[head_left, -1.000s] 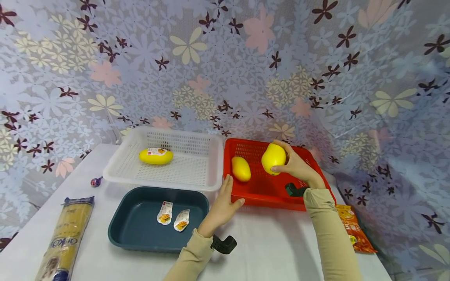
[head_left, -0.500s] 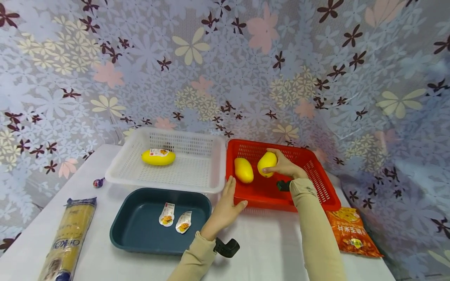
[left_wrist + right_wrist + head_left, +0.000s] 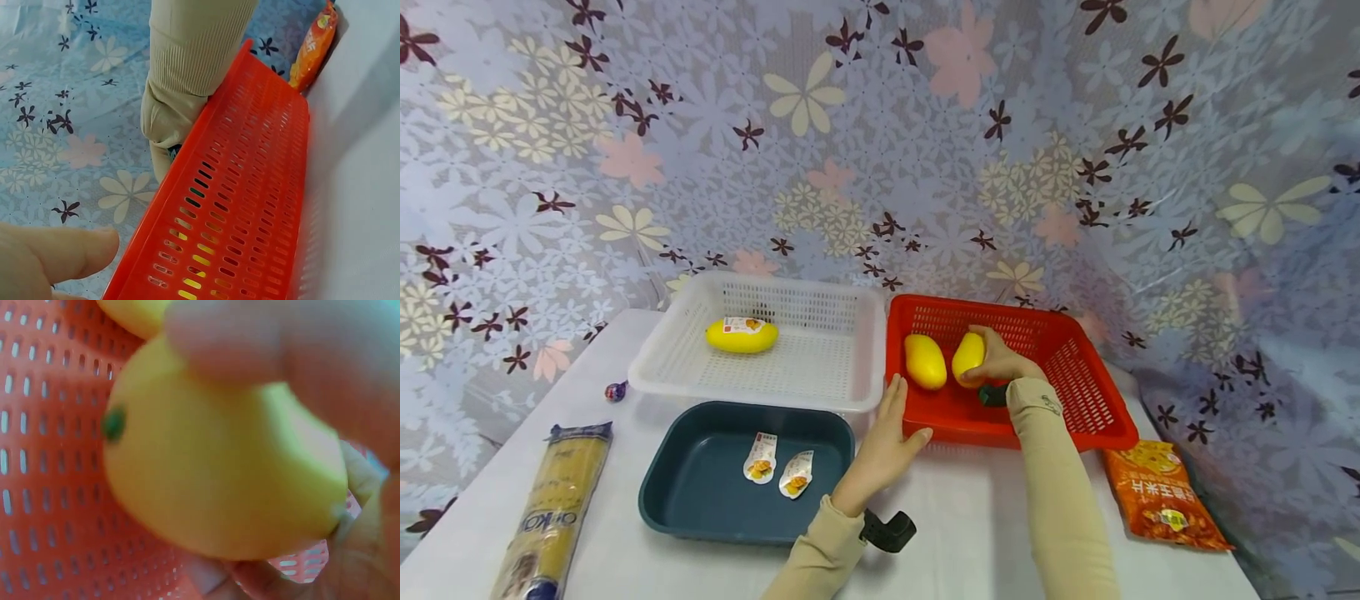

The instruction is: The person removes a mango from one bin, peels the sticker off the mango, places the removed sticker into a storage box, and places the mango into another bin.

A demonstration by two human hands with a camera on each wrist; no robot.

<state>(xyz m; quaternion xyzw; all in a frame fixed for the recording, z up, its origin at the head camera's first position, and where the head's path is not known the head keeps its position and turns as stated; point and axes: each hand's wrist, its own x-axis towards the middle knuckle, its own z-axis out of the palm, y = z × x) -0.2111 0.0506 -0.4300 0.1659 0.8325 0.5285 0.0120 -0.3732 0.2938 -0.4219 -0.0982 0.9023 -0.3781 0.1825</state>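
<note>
My right hand (image 3: 998,360) grips a yellow mango (image 3: 967,357) low inside the red basket (image 3: 1090,385). In the right wrist view the thumb and curled fingers clasp the mango (image 3: 219,469), whose green stem spot faces left. A second mango (image 3: 926,362) lies just left of it in the same basket. My left hand (image 3: 883,446) is at the basket's front left corner, its fingers extended against the rim. From the left wrist, that thumb (image 3: 81,251) shows apart from the red wall, and yellow shows through the slots.
A white basket (image 3: 820,392) holds one mango (image 3: 741,336) with a label on top. The dark blue tray (image 3: 700,492) in front contains two stickers (image 3: 761,460). Packaged noodles (image 3: 553,508) and a lollipop (image 3: 616,391) lie left; an orange snack bag (image 3: 1163,492) lies right.
My right hand has lowered its mango into the red basket and moved left, close beside the other mango. My left hand has stayed at the basket's corner.
</note>
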